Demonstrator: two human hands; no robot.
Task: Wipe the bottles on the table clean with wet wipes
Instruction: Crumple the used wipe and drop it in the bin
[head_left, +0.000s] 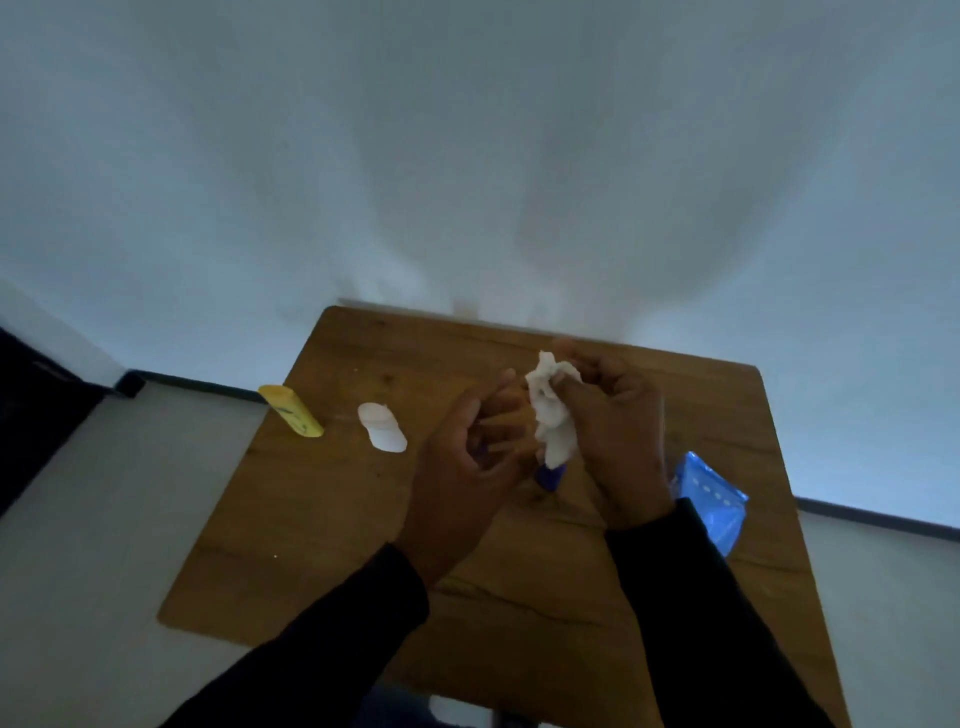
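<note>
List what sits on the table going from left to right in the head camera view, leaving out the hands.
yellow bottle → white bottle → crumpled wet wipe, held in the right hand → blue wipes pack. A small blue thing below the wipe overlaps it, so I leave it out.

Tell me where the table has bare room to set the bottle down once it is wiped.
Bare wood lies near the table front-left corner, below the yellow bottle and white bottle, and along the far edge behind the hands. The middle is crowded: left hand, right hand gripping the wipe, blue bottle. The blue wipes pack fills the right edge.
</note>
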